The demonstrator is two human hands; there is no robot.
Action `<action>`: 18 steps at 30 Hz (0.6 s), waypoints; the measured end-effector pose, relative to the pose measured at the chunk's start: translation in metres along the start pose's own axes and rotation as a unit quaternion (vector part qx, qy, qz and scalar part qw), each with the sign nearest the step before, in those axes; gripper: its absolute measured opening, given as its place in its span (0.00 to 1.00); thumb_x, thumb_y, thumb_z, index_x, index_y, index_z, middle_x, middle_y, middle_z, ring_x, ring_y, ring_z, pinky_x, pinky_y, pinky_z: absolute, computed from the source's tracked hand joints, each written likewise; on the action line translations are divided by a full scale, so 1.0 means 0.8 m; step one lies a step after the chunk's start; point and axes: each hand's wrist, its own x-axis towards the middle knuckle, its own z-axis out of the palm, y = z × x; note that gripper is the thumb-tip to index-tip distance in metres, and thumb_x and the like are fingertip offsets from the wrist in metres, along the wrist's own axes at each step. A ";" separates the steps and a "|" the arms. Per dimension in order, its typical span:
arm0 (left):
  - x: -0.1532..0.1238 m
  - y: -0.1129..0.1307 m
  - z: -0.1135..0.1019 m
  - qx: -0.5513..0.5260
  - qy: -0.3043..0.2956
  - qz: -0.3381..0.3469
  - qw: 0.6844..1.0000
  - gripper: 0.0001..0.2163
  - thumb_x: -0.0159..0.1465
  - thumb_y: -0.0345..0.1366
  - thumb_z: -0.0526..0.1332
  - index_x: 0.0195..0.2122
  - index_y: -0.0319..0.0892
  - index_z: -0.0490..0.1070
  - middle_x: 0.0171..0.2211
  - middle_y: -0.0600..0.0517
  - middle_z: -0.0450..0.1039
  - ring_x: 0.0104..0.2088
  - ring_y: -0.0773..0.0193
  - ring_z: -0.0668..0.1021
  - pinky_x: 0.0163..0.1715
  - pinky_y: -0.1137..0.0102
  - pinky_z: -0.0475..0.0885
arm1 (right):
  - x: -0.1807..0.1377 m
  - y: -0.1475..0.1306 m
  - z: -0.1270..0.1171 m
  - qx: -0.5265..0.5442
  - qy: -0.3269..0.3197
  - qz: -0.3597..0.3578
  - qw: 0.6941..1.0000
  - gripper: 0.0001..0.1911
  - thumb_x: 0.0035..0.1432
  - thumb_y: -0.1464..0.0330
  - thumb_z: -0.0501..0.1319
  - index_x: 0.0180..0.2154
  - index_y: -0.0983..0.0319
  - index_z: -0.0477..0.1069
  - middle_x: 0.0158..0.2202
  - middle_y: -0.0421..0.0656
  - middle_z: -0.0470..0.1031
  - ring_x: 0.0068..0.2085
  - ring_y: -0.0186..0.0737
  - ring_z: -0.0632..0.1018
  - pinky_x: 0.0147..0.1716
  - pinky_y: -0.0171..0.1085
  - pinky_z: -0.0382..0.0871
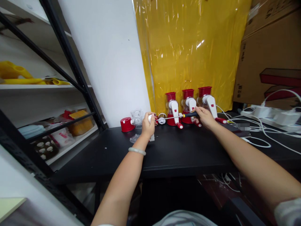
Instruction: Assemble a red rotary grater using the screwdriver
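My right hand (pixel 204 116) grips a screwdriver (pixel 190 115) by its black and yellow handle. Its long metal shaft lies almost level and points left, with the tip close to my left hand (pixel 148 126). Curled around a small white part (pixel 150 118), my left hand covers most of it; whether the tip touches this part I cannot tell. Left of that hand are a red base (pixel 127 125) and clear plastic pieces (pixel 136 116). A round metal drum (pixel 162 118) sits just right of it. Behind the screwdriver stand three red-and-white rotary graters with crank handles, one (pixel 174 108) nearest the drum.
The black table (pixel 174 150) runs across in front of me. White cables and chargers (pixel 262 111) spread over its right end beside a large cardboard box (pixel 268 56). A yellow plastic curtain (pixel 188 47) hangs behind. Black-framed shelving (pixel 70 56) stands at the left.
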 end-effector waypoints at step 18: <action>0.001 -0.003 0.000 -0.005 -0.026 -0.026 0.999 0.15 0.69 0.50 0.54 0.42 0.43 0.66 0.29 0.54 0.74 0.20 0.69 0.76 0.19 0.74 0.73 | 0.001 -0.010 0.001 0.061 -0.003 0.022 0.998 0.21 0.50 0.49 0.67 0.35 0.58 0.67 0.18 0.36 0.68 0.16 0.35 0.71 0.14 0.34 0.64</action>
